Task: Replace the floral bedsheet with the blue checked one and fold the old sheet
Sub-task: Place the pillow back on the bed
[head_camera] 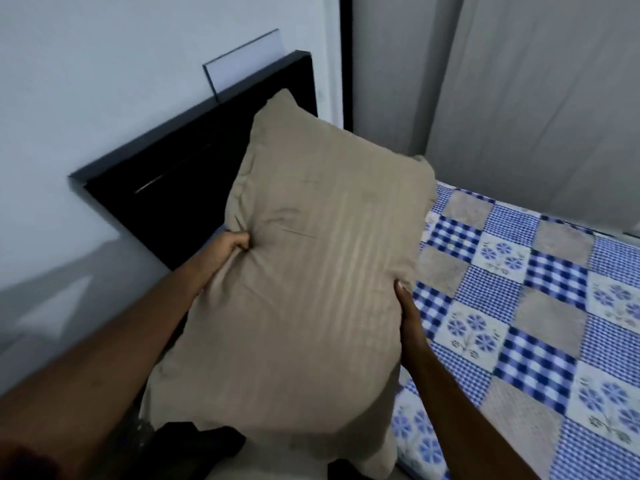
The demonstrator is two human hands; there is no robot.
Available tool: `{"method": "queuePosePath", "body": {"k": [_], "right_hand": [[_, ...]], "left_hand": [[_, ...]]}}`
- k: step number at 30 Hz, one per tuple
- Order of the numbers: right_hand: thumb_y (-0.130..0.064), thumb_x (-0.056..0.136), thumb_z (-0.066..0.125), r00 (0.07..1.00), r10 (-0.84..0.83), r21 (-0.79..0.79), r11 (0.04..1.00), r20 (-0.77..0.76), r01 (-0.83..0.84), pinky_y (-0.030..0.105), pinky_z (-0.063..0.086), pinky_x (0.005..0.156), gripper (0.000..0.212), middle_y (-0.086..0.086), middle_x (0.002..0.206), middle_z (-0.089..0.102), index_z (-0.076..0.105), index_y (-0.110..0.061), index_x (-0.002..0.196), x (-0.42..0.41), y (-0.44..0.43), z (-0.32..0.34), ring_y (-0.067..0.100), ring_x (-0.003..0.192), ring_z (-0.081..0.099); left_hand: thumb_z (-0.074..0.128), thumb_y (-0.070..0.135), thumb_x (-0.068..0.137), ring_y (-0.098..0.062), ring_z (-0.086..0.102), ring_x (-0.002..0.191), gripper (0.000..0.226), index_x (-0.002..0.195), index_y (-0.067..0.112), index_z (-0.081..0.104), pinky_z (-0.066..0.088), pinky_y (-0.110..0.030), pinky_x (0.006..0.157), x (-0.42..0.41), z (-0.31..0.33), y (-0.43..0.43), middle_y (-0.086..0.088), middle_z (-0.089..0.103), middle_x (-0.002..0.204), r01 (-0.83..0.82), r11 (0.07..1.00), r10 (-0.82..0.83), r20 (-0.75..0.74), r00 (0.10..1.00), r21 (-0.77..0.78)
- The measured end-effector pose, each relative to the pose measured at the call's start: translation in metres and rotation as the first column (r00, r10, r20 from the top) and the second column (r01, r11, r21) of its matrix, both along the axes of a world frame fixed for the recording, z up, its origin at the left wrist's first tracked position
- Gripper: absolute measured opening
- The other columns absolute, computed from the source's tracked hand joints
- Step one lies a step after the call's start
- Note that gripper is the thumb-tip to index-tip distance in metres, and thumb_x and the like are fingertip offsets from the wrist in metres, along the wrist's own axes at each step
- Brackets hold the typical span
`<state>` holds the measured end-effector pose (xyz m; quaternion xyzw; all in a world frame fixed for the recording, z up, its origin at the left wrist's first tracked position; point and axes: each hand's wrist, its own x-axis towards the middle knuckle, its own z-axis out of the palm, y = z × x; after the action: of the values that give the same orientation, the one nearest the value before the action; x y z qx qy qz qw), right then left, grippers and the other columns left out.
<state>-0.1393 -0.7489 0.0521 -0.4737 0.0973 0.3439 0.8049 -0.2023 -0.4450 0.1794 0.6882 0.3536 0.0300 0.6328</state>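
Observation:
I hold a beige striped pillow [304, 258] up in front of me, over the head end of the bed. My left hand [230, 245] grips its left edge, fingers dug into the fabric. At the pillow's right edge my right hand [408, 313] holds it with the thumb on the front and the fingers hidden behind. The blue checked sheet [540, 306], with gingham, flower and beige squares, lies spread flat on the mattress to the right. No floral old sheet is in view.
A black headboard [166, 188] stands against the white wall [104, 81] behind the pillow. A small white panel [246, 57] sits above it. Grey curtains [519, 98] hang along the bed's far side. Something dark [207, 441] lies below the pillow.

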Motion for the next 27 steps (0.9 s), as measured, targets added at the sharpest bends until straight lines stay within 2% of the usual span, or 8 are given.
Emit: {"method": "queuePosePath", "body": {"k": [3,8,11,15,18,22,24,27], "right_hand": [[-0.047,0.095,0.054,0.999,-0.006,-0.011,1.0,-0.036,0.005,0.049,0.051,0.094,0.049,0.012,0.124,0.07,0.058,-0.019,0.136,0.022,0.053,-0.021,0.031,0.112,0.068],[-0.043,0.098,0.053,0.995,-0.053,-0.052,0.997,-0.084,0.049,0.048,0.051,0.093,0.036,0.007,0.118,0.073,0.061,-0.024,0.127,0.066,0.144,-0.047,0.028,0.108,0.069],[-0.043,0.095,0.056,0.989,-0.099,-0.064,0.994,-0.107,0.092,0.049,0.047,0.102,0.047,0.008,0.125,0.07,0.057,-0.019,0.136,0.088,0.189,-0.056,0.029,0.118,0.064],[-0.04,0.099,0.052,0.983,-0.137,-0.093,0.988,-0.122,0.126,0.043,0.051,0.091,0.044,0.009,0.125,0.07,0.057,-0.017,0.136,0.114,0.239,-0.058,0.028,0.114,0.065],[-0.047,0.096,0.056,0.982,-0.13,-0.111,0.987,-0.135,0.116,0.048,0.05,0.098,0.053,0.008,0.128,0.069,0.054,-0.021,0.142,0.131,0.283,-0.064,0.028,0.116,0.066],[-0.048,0.096,0.054,0.978,-0.121,-0.154,0.983,-0.167,0.095,0.049,0.05,0.097,0.056,0.008,0.127,0.069,0.05,-0.021,0.145,0.15,0.354,-0.07,0.03,0.117,0.064],[-0.049,0.094,0.056,0.973,-0.129,-0.177,0.98,-0.192,0.095,0.047,0.053,0.09,0.058,0.009,0.124,0.07,0.05,-0.021,0.144,0.156,0.388,-0.072,0.03,0.113,0.066],[-0.048,0.096,0.052,0.956,-0.125,-0.245,0.968,-0.267,0.058,0.04,0.049,0.079,0.044,0.008,0.115,0.069,0.054,-0.023,0.132,0.16,0.432,-0.089,0.027,0.104,0.064]], "left_hand": [[0.05,0.006,0.058,-0.007,0.032,0.041,0.029,0.039,0.025,0.039,0.032,-0.02,0.047,0.019,-0.008,0.05,0.008,0.034,0.042,-0.053,0.998,0.053,-0.012,0.999,-0.013],[0.042,-0.014,0.079,-0.003,0.028,0.038,0.061,0.031,0.024,0.035,0.029,-0.026,0.052,0.084,-0.041,0.152,0.012,0.031,0.038,-0.046,0.998,0.051,-0.103,0.993,0.048],[0.054,-0.001,0.066,-0.002,0.035,0.036,0.047,0.027,0.02,0.039,0.035,-0.019,0.049,0.12,-0.046,0.195,0.012,0.036,0.036,-0.036,0.999,0.04,-0.12,0.992,0.037],[0.055,0.011,0.053,-0.01,0.044,0.051,0.025,0.03,0.018,0.049,0.035,-0.028,0.062,0.156,-0.048,0.25,0.011,0.045,0.038,0.02,0.997,-0.007,-0.173,0.985,0.07],[0.061,0.007,0.068,-0.013,0.044,0.059,0.036,0.035,0.017,0.052,0.035,-0.028,0.062,0.186,-0.044,0.294,0.012,0.048,0.039,0.099,0.983,-0.068,-0.198,0.978,0.154],[0.06,0.007,0.077,-0.016,0.047,0.064,0.024,0.054,0.014,0.054,0.036,-0.027,0.059,0.217,-0.051,0.362,0.0,0.052,0.058,0.106,0.971,-0.056,-0.229,0.972,0.212],[0.061,0.021,0.063,-0.022,0.05,0.069,0.01,0.062,0.012,0.057,0.036,-0.028,0.059,0.227,-0.059,0.397,-0.004,0.054,0.064,0.113,0.968,-0.044,-0.293,0.955,0.225],[0.057,0.027,0.055,-0.022,0.054,0.073,0.04,0.088,0.006,0.067,0.036,-0.028,0.057,0.231,-0.082,0.437,-0.006,0.06,0.078,0.148,0.961,-0.054,-0.368,0.928,0.232]]}}
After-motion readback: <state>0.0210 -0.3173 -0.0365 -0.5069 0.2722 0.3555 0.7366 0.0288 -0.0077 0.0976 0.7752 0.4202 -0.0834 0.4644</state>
